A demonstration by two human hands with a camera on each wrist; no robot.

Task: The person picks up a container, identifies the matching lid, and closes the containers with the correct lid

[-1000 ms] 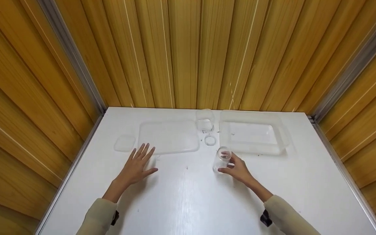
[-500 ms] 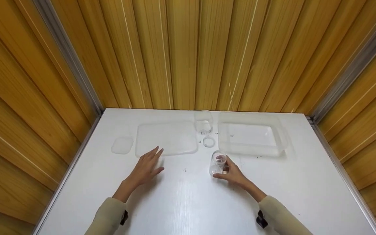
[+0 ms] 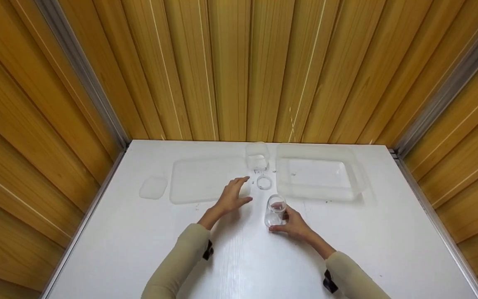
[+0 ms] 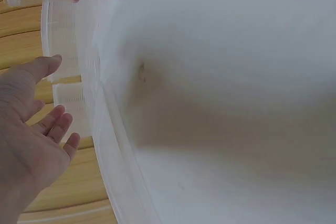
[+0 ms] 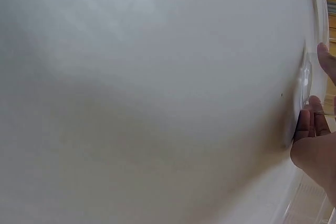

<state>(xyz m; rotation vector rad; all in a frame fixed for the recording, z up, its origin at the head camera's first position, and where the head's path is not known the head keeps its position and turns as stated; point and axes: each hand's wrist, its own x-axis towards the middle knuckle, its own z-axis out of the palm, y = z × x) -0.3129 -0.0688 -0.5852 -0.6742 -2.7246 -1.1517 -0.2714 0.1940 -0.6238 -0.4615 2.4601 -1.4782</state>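
My right hand (image 3: 295, 224) grips a clear round jar (image 3: 274, 216) low on its side, thumb in front and fingers behind. The jar is upright with its mouth uncovered. In the right wrist view its base shows at the fingers (image 5: 307, 121), close over the table. My left hand (image 3: 231, 198) is over the right end of a large translucent lid (image 3: 199, 178), fingers loosely extended and holding nothing. A clear ring-shaped lid (image 3: 264, 182) lies just ahead of the left fingertips. In the left wrist view the left palm (image 4: 26, 145) shows with fingers apart.
A large translucent rectangular box (image 3: 318, 193) stands at the back right of the white table (image 3: 239, 257). Beside it is a small clear square container (image 3: 257, 155). A small translucent square lid (image 3: 153, 187) lies at the left. Wood-patterned walls (image 3: 230, 70) surround the table.
My left hand has moved right across the large lid, toward the ring-shaped lid. The right hand has brought the jar slightly left and nearer to me, still holding it.
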